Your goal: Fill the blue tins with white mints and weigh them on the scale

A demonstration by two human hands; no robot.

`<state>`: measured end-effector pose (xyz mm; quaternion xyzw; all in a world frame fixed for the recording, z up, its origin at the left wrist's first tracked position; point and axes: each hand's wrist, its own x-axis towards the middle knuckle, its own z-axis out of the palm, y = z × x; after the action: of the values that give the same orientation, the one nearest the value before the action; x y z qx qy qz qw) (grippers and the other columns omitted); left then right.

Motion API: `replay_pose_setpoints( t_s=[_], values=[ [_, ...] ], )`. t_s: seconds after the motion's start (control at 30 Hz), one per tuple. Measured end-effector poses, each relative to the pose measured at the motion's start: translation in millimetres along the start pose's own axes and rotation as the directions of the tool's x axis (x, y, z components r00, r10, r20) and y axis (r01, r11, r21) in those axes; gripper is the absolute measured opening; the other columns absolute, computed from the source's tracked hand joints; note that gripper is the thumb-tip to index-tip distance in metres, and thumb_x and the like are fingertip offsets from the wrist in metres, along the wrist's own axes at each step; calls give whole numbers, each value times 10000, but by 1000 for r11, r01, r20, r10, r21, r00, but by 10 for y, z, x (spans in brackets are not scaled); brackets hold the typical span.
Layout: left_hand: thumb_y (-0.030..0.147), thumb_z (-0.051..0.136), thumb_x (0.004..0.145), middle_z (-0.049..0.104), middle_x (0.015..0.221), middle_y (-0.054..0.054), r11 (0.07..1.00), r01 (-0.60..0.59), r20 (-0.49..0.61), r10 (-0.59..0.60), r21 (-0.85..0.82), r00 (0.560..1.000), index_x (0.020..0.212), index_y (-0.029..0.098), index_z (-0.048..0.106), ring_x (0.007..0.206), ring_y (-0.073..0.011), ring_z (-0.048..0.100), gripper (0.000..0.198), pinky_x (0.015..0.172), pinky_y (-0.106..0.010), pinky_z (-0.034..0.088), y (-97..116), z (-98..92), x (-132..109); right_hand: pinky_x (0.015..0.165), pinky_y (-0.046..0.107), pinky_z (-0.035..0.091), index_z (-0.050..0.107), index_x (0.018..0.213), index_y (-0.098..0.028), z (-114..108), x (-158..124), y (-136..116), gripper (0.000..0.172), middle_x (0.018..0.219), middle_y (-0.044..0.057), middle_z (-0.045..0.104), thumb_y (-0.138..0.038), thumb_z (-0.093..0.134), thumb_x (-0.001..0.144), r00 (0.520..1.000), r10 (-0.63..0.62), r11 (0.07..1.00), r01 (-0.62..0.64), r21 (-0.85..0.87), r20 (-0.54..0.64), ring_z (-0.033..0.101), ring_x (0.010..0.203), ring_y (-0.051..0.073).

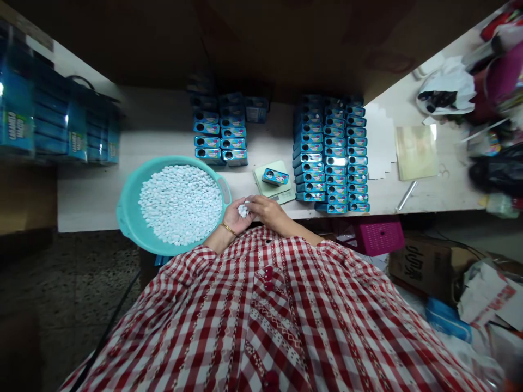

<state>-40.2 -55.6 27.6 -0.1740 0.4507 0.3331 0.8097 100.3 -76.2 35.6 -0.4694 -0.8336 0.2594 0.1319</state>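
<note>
White pellets (180, 204) lie heaped in the teal basin (129, 201), a mass probably heavy if lifted whole, so the side handles look the surest hold. Beyond the hands, one blue box (275, 177) rests on the pale scale (266, 190); it seems light and stiff, best gripped by its long sides. A small clutch of pellets sits in the left hand (236, 216), palm up and cupped; the right hand (267, 210) bends over it, but I cannot tell whether its fingertips pinch any. Each pellet looks hard, smooth and nearly weightless, apt to roll, suiting a light two-finger pinch.
</note>
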Motion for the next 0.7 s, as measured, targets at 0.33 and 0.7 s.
replay_pose_setpoints(
  t_s=[0.33, 0.7],
  values=[
    [160, 349, 891, 698, 752, -127, 997, -41, -10, 41, 60, 999, 739, 77, 638, 758, -194, 688, 337, 685, -303, 563, 51, 103, -40, 780, 277, 489, 694, 998, -195, -393, 167, 711, 222, 866, 56, 637, -156, 545, 838, 865, 361, 932, -324, 162, -350, 603, 834, 162],
    [146, 400, 872, 672, 691, -121, 997, -71, -100, 68, -27, 993, 751, 74, 646, 712, -168, 668, 284, 623, -247, 561, 150, -5, -81, 635, 267, 533, 686, 825, -184, -633, -299, 931, 182, 740, -21, 648, -310, 673, 694, 462, 797, 521, -198, 830, -390, 602, 606, 91]
  ],
)
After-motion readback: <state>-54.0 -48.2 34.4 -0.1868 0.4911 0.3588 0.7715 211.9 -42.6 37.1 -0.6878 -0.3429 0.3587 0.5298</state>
